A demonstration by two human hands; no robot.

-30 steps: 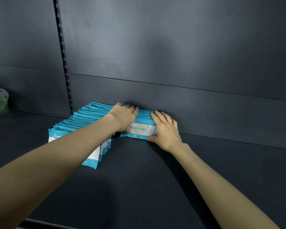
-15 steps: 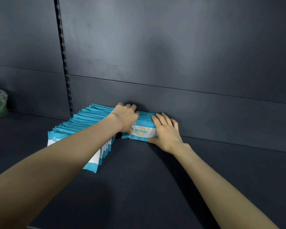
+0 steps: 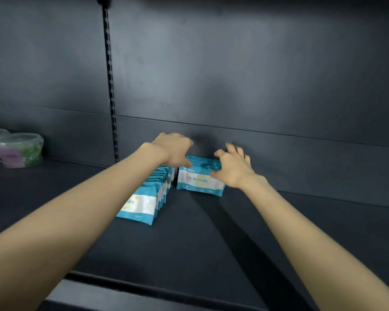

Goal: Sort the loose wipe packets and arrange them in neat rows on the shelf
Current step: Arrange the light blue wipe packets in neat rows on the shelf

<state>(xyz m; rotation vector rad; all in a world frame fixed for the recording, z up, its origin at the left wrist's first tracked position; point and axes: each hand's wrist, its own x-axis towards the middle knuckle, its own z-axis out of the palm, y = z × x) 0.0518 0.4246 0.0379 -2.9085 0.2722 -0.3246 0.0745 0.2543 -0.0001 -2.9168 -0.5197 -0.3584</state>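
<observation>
Sorting looks nearly finished: a long row of wipe packets (image 3: 144,198) and a short row (image 3: 200,179) stand on the shelf (image 3: 211,248), with the left hand (image 3: 173,151) and right hand (image 3: 233,168) poised over them, fingers (image 3: 231,148) loosely spread, gripping nothing.

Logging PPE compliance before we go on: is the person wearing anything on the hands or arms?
No. The left hand and right hand are ungloved. Both forearms are uncovered, with no sleeve, watch or band in view. The hands are blurred, so a thin ring cannot be ruled out.
</observation>
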